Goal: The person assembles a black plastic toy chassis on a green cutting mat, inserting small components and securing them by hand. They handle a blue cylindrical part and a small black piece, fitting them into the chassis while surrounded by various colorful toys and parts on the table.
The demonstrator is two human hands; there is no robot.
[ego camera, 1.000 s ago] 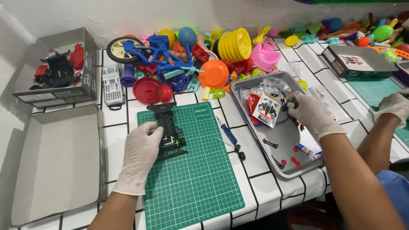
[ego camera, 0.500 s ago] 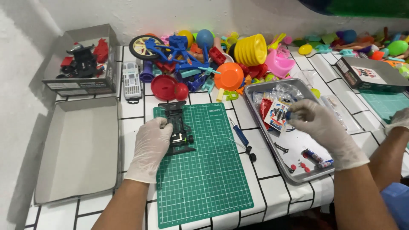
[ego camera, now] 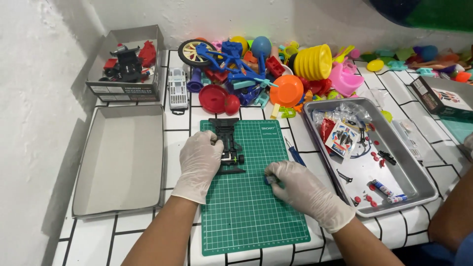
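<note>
A black toy car chassis (ego camera: 227, 145) is lying at the upper left of a green cutting mat (ego camera: 249, 197), where the gloved left hand (ego camera: 199, 162) is gripping its left side. The gloved right hand (ego camera: 298, 187) is pressing down on the mat just beside it, fingers curled over a small blue piece (ego camera: 268, 181). A metal tray (ego camera: 414, 182) of small parts is sitting to the right, an empty grey box lid (ego camera: 120, 162) to the left, and bright plastic toys (ego camera: 266, 74) are crowding the tiled counter behind

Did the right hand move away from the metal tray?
Yes. The right hand was reaching into the metal tray earlier; now it rests on the green cutting mat, left of the tray, beside the black toy chassis.
</note>
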